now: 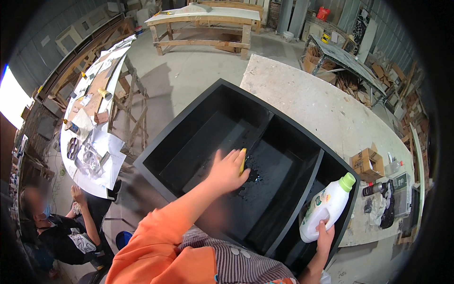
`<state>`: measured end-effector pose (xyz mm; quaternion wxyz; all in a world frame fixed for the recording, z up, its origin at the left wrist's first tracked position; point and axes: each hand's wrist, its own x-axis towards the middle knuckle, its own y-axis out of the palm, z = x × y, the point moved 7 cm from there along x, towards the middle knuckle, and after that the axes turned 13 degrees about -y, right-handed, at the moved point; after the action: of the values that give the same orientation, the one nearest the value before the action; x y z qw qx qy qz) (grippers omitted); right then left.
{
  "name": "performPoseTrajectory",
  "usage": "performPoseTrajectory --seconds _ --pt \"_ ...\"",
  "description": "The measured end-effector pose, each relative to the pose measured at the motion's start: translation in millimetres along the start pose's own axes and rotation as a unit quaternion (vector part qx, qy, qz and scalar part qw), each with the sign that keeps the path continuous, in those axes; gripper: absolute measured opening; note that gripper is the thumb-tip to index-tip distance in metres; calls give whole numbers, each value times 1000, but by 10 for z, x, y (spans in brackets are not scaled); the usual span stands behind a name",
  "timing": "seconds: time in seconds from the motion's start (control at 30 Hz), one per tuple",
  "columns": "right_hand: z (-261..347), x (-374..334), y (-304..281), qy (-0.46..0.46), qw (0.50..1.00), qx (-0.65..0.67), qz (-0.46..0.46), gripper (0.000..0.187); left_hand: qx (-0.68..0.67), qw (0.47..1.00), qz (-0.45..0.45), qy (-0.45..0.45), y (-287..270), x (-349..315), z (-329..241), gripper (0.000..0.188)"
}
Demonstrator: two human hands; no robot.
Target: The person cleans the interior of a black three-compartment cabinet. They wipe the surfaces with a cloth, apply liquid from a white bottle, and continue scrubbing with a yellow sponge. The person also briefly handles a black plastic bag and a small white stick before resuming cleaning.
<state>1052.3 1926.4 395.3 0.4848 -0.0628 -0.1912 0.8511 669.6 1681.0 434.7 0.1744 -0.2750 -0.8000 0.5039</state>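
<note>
In front of me is a black box (187, 113), its top open and its inside split by dividers (300, 199). My left hand (226, 174) reaches into it, fingers closed around a small yellow pad (242, 161), of which only a narrow edge shows. Dark wet splashes (255, 177) spread over the box's inner surface beside those fingers. My right hand (325, 236) grips the handle of a white detergent bottle (322, 210) with a green cap. The bottle is tilted over the box's right-hand compartment, cap toward the upper right.
A pale worktable (293, 85) lies beyond and right of the box, bearing a cardboard box (367, 164) and a dark bottle (374, 189). A cluttered table (90, 177) stands at the left, with a masked person (66, 236) near it. A wooden bench (203, 42) stands farther back.
</note>
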Motion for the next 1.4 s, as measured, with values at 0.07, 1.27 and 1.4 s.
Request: performPoseTrajectory --seconds 0.07,1.27,1.4 --pt "-8 -7 -1 7 1000 4 -7 12 8 999 -14 36 -147 -455 118 65" --pt "-12 -6 7 5 1000 17 -17 14 128 985 97 59 6 -323 226 75" --pt "-14 -6 5 5 1000 0 -12 16 105 992 73 21 286 605 -10 72"
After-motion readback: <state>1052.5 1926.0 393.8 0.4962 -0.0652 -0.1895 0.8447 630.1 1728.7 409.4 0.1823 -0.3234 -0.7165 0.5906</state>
